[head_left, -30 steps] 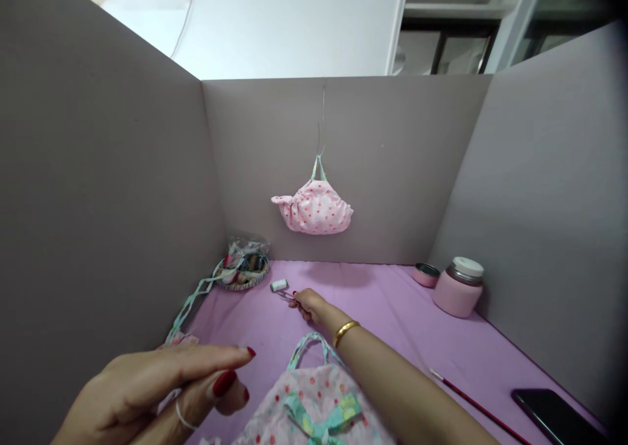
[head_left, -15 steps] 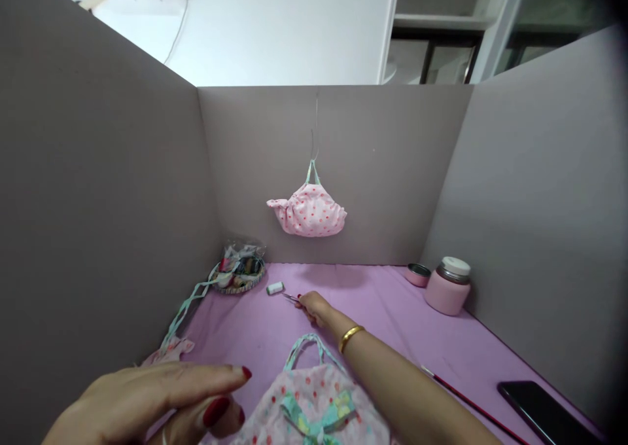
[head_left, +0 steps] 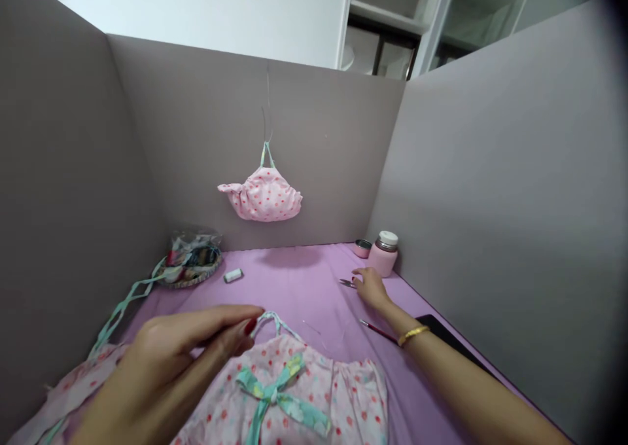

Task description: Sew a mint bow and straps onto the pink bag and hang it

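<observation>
A child's pink dotted garment [head_left: 353, 392] with a mint bow [head_left: 275, 396] lies in front of me. My left hand [head_left: 181, 353] pinches at its mint strap [head_left: 275, 317], thumb and forefinger closed against the loop; the exact contact is partly hidden. On the right, my right hand [head_left: 371, 289] is low over the cloth, its fingers on the handle end of small scissors [head_left: 347, 283]. The blades point left. A thin needle-like piece [head_left: 311, 327] lies just beyond the garment.
A basket of sewing supplies [head_left: 196, 278] stands back left, near a thread spool [head_left: 233, 275]. Another dotted piece hangs as a bundle [head_left: 267, 196]. A pink jar [head_left: 383, 258], its lid [head_left: 362, 249], a red-handled stick [head_left: 377, 332] and a black phone [head_left: 454, 343] are right. Grey panels enclose the table.
The view has turned to the right. My right hand has carried the scissors from near the spool to the right side by the jar. My left hand has moved to the garment's strap.
</observation>
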The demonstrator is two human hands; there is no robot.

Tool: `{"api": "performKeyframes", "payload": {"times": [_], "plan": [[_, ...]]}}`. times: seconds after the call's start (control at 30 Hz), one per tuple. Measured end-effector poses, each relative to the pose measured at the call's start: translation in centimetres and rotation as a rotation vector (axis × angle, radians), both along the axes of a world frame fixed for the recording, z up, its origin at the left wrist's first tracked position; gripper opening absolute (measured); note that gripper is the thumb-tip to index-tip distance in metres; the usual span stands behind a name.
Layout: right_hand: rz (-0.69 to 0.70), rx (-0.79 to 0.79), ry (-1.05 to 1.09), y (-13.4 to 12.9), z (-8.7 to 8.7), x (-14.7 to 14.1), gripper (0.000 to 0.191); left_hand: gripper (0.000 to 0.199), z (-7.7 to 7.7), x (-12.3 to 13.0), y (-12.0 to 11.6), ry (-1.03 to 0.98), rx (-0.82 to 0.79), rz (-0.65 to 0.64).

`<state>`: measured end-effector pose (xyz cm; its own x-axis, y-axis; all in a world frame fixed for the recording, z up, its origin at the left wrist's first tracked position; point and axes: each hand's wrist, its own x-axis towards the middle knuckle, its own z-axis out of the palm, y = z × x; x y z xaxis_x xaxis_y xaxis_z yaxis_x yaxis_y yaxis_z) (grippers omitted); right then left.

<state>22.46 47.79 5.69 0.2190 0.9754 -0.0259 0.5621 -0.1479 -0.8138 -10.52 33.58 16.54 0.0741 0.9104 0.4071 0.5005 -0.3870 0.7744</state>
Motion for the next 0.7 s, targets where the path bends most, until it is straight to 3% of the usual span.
{"api": "performKeyframes", "payload": {"times": [0.1,0.17,0.23,0.27,0.37,0.43,0.53,0.6,0.7], "plan": [[0.156,0.029,0.195,-4.0,2.0,-4.0,0.029,0.026,-0.1,2.7,1.3,0.249,0.026,-0.130],[0.324,-0.017,0.377,-7.3,3.5,-7.2,0.038,0.028,-0.5,4.0,2.2,0.414,0.040,-0.103],[0.507,-0.170,0.876,-10.3,4.8,-9.9,0.038,0.028,-1.0,5.2,2.8,0.557,0.043,-0.050],[0.577,-0.224,1.001,-11.5,5.3,-10.9,0.037,0.028,-1.2,5.6,2.9,0.607,0.043,-0.022],[0.660,-0.365,1.136,-13.1,6.2,-12.0,0.037,0.025,-1.5,6.4,3.1,0.606,0.048,-0.012],[0.613,-0.352,1.096,-12.8,6.5,-11.2,0.032,0.023,-1.3,6.2,3.0,0.491,0.012,-0.093],[0.427,-0.109,0.947,-11.6,6.6,-8.2,0.030,0.023,-0.8,4.8,3.0,0.295,-0.147,-0.266],[0.237,0.133,0.734,-10.9,6.5,-5.5,0.030,0.022,-0.5,3.2,3.1,0.189,-0.252,-0.322],[-0.035,0.408,0.242,-9.7,5.9,-1.2,0.027,0.018,-0.3,0.6,3.2,0.067,-0.291,-0.278]]}}
